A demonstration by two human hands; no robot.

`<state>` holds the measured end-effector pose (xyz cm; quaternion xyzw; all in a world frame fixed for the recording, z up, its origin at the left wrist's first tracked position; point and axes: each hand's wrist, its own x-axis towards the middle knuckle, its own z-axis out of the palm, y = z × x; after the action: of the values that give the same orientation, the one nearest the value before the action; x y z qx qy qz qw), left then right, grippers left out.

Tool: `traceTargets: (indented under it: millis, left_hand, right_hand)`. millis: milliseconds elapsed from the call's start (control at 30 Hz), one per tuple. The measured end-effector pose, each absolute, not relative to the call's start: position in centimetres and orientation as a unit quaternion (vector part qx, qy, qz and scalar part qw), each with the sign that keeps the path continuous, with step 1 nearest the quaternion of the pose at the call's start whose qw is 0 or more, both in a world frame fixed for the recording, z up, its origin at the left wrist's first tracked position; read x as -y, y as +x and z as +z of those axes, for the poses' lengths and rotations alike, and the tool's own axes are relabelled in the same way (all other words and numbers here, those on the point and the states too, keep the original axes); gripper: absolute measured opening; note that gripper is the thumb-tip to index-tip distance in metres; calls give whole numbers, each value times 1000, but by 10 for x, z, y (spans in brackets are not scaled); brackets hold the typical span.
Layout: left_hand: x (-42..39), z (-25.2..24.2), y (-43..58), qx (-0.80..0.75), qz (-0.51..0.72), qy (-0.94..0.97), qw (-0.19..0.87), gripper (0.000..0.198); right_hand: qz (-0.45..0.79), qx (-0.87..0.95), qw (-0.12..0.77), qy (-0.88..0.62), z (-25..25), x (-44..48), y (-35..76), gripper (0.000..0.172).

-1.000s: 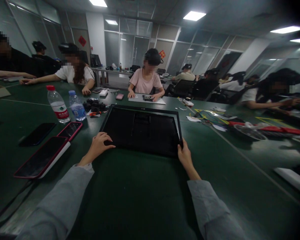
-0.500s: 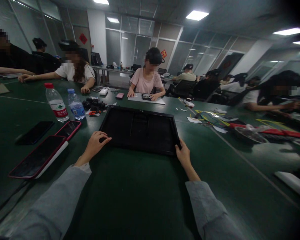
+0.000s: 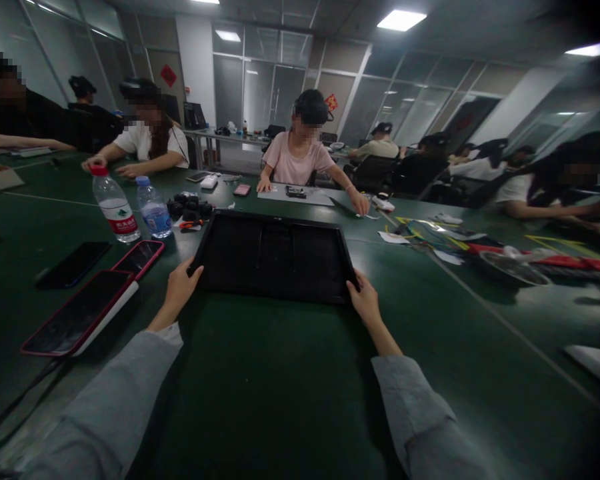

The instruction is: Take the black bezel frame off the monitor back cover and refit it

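A black rectangular panel with a raised rim [image 3: 230, 260], much like a monitor casing, is in front of me, with a small light mark on its far edge. Two thin upright lines and a darker rectangle show in its middle. My left hand [image 3: 181, 283] grips its near left corner, thumb over the rim and fingers outside. At the near right corner my right hand [image 3: 365, 298] pinches the rim the same way. The undersides of both grips are hidden behind the panel.
On my left are a red-capped bottle [image 3: 117, 208], a blue-capped bottle [image 3: 155, 210] and several phones [image 3: 80, 313]. A person across the table [image 3: 300, 157] reaches toward small scraps. Cables and tools [image 3: 510, 263] lie at the right.
My left hand has moved from the panel's near left edge outward to its corner and closed on it. The panel has shifted slightly left. The person opposite has stretched an arm sideways.
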<state>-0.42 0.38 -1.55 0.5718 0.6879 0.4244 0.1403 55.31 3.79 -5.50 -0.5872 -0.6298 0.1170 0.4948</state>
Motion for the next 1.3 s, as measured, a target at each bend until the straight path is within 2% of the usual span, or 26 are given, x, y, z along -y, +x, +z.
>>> traceTargets:
  millis: [133,433,633,900,1000,1167,1300]
  left_hand:
    - [-5,-10,-10,-709,432,533,166,53]
    - [5,-2,-15,-763,299,567,81,58]
    - [-3,-4,-21,-760,278,573,132,59]
    - [-3,-7,-32,-747,309,565,163,55]
    - [-3,-6,-39,-748,312,561,168,53]
    - [-1,0,-48,-765,289,554,156,60]
    - [3,2,-48,-762,280,568,137,63]
  right_hand:
    - [121,611,496,-605,-57,-38,554,67]
    - [91,610,497,-611,-54,-31,549,57]
    - [110,604,511,-601,-51,-34,547,56]
    - [159,581,541,-587,-52,-35,548,60]
    - [213,561,548,-583,-47,-31,547,66]
    - [386,513,492,-588,-26,-24,543,89]
    - [422,497,494,-575,-14,-35,537,86]
